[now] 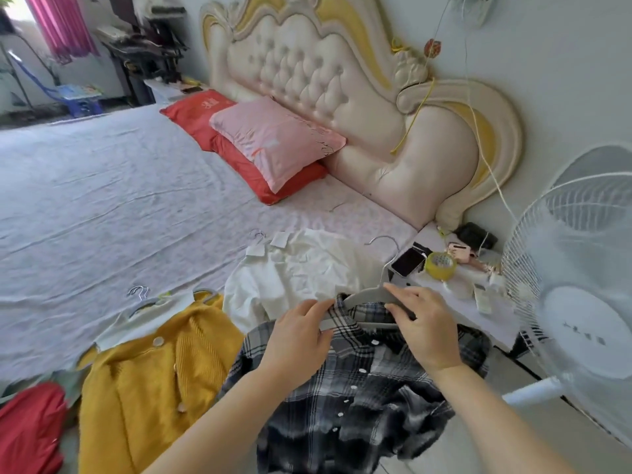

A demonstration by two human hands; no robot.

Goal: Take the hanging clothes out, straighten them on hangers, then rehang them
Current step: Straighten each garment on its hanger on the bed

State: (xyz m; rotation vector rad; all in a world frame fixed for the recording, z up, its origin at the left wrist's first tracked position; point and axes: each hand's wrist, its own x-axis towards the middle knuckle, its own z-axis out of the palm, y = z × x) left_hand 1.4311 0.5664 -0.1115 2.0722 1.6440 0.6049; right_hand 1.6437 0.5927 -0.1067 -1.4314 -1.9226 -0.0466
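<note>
- The plaid shirt point(359, 388) is lying in the lower middle of the frame, on the near edge of the bed point(102, 200). Its bottom part seems to be hanging off the edge.
- The hanger point(369, 295) is sitting inside the collar. Its long bar is running left to right across the frame, and its hook is pointing up the frame, toward the headboard point(307, 63).
- The left hand point(301, 333) is pinching the collar over the left end of the hanger, its grip closed on the plaid shirt.
- The right hand point(424, 323) is holding the right end, its grip pressed tight on the hanger.
- One hand is at each end, so both are just as near. The next move is probably pulling the shoulders flat, outward along the bar.
- A white shirt point(307, 271) is lying just above, and a yellow cardigan point(154, 371) is lying to the left.
- Two pillows point(273, 142) are resting by the headboard.
- A fan point(574, 285) is standing at the right edge, beside a small worktop point(455, 285) holding a phone point(407, 263) and tape point(441, 265).
</note>
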